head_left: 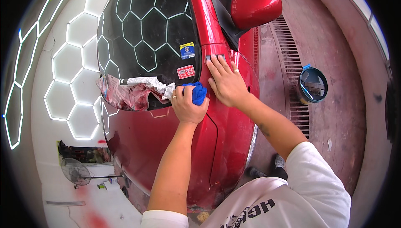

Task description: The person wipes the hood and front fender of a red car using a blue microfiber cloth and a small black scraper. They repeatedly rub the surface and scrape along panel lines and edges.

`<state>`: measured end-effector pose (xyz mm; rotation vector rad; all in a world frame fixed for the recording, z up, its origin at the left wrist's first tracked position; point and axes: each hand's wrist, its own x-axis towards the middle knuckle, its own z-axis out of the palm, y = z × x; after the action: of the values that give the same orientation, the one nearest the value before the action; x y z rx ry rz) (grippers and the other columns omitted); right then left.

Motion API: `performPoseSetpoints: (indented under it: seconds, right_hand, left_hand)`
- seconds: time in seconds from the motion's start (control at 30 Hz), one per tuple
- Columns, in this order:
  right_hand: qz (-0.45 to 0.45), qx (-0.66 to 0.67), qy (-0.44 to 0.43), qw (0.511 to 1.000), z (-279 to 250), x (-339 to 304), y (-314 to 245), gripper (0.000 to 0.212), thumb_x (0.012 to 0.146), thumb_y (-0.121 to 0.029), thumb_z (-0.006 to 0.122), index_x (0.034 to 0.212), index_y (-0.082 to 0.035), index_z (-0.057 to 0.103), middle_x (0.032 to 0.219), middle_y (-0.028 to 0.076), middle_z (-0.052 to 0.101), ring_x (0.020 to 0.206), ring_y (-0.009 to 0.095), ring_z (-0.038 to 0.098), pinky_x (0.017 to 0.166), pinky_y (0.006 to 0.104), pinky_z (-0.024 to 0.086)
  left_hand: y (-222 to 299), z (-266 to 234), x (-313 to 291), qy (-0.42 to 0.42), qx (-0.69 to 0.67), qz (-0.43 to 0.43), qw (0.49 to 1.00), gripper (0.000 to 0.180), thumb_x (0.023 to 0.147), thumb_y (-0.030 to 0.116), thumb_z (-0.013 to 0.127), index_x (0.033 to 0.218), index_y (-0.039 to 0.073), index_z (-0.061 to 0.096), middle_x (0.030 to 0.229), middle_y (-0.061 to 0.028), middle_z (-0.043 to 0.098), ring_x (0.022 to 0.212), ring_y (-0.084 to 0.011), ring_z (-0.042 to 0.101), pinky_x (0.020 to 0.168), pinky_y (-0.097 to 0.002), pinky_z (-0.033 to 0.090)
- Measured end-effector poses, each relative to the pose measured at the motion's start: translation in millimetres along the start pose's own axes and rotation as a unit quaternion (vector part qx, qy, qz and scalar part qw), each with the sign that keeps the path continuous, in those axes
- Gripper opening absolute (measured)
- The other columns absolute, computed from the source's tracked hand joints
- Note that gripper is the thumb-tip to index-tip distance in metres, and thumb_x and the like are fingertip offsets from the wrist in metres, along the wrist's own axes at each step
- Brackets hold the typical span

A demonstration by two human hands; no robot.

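Note:
My left hand [189, 107] is closed round a bunched blue cloth [199, 93] at the lower corner of the windshield [167, 23]. Higher up and to the right, my right hand [227, 81] lies with its fingers stretched forward on the red car body [179, 144]. Beneath those fingertips, at the foot of the windshield pillar [205, 15], a small dark flat pad [209, 57] shows only at its edges. Crumpled printed paper [129, 92] covers the base of the glass, close to my left hand. Two stickers, one blue and yellow [187, 50], one red [186, 72], are on the glass.
The red side mirror [257, 8] juts out beyond my right hand. A dark bucket [312, 85] holding liquid and tools stands beside the floor grate [291, 61] on the right. A fan [76, 171] is at the lower left, below hexagonal wall lights [62, 98].

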<state>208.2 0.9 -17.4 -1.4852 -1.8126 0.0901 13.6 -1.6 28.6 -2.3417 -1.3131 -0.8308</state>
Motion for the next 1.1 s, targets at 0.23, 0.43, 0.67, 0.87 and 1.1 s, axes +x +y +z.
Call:
performPoseSetpoints:
  seconds: [0.23, 0.43, 0.67, 0.87, 1.1]
  right_hand:
    - [0.071, 0.053, 0.010, 0.996, 2.9, 34.1, 29.8, 0.070, 0.116, -0.032, 0.050, 0.178, -0.008, 0.029, 0.186, 0.018, 0.027, 0.172, 0.037, 0.025, 0.135, 0.0640, 0.024]
    - [0.049, 0.076, -0.059, 0.994, 3.9, -20.2, 27.8, 0.074, 0.114, -0.030, 0.051, 0.179, -0.009, 0.023, 0.187, 0.017, 0.021, 0.174, 0.037, 0.020, 0.135, 0.0664, 0.021]
    - [0.101, 0.170, -0.041, 0.979, 25.4, -30.3, 29.5, 0.077, 0.110, -0.027, 0.053, 0.179, -0.006, 0.025, 0.187, 0.021, 0.021, 0.174, 0.038, 0.020, 0.136, 0.0627, 0.019]
    - [0.106, 0.192, 0.024, 0.975, 28.0, 15.3, 61.3, 0.080, 0.108, -0.026, 0.053, 0.179, -0.005, 0.022, 0.187, 0.022, 0.021, 0.174, 0.037, 0.018, 0.138, 0.0596, 0.013]
    - [0.034, 0.190, 0.035, 0.981, 33.3, -19.3, 68.4, 0.082, 0.103, -0.019, 0.057, 0.177, 0.000, 0.024, 0.184, 0.025, 0.026, 0.173, 0.040, 0.020, 0.138, 0.0579, 0.014]
  left_hand:
    - [9.9, 1.1, 5.6, 0.000, -0.006, -0.017, 1.000, 0.038, 0.073, 0.024, 0.088, 0.103, 0.014, 0.067, 0.104, -0.0104, 0.064, 0.099, -0.0383, 0.065, 0.089, -0.0522, 0.053]
    - [5.0, 1.4, 2.5, 0.001, -0.017, -0.014, 1.000, 0.039, 0.073, 0.024, 0.089, 0.103, 0.014, 0.067, 0.105, -0.0097, 0.064, 0.100, -0.0381, 0.065, 0.090, -0.0520, 0.054]
    - [1.7, -1.3, -0.7, 0.005, -0.011, -0.016, 1.000, 0.039, 0.074, 0.025, 0.088, 0.105, 0.015, 0.067, 0.106, -0.0097, 0.064, 0.102, -0.0375, 0.066, 0.090, -0.0524, 0.053]
    - [6.1, 1.7, 5.2, 0.002, -0.012, -0.015, 1.000, 0.038, 0.074, 0.024, 0.088, 0.105, 0.015, 0.068, 0.105, -0.0098, 0.064, 0.101, -0.0376, 0.065, 0.089, -0.0521, 0.053]
    - [5.8, 0.4, 3.7, 0.000, -0.019, -0.019, 1.000, 0.038, 0.073, 0.024, 0.088, 0.104, 0.015, 0.068, 0.105, -0.0095, 0.064, 0.100, -0.0383, 0.065, 0.089, -0.0522, 0.053]
